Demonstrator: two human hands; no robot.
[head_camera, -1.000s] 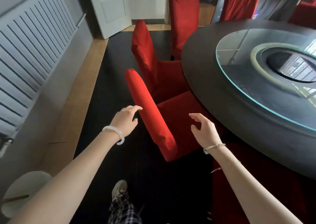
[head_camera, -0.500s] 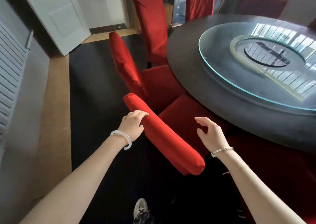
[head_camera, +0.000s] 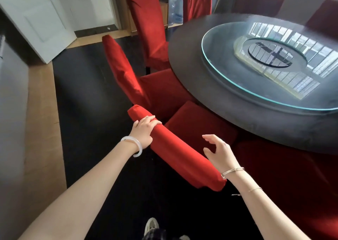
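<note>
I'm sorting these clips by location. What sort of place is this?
Probably a restaurant's private dining room: a big round table with a glass turntable, ringed by red-covered chairs.

From where I stand I count at least five red chairs (head_camera: 179, 157) (head_camera: 124, 71) (head_camera: 146, 20) (head_camera: 197, 2) (head_camera: 325, 14) at one round worktop (head_camera: 192, 56), which bears one glass turntable (head_camera: 228, 66). There is one white door (head_camera: 36, 20), one shoe (head_camera: 150, 225) in plain sight, one white bangle (head_camera: 140, 147) and two thin bracelets (head_camera: 232, 171) (head_camera: 255, 189). A red blur low on the right I cannot count.
</note>
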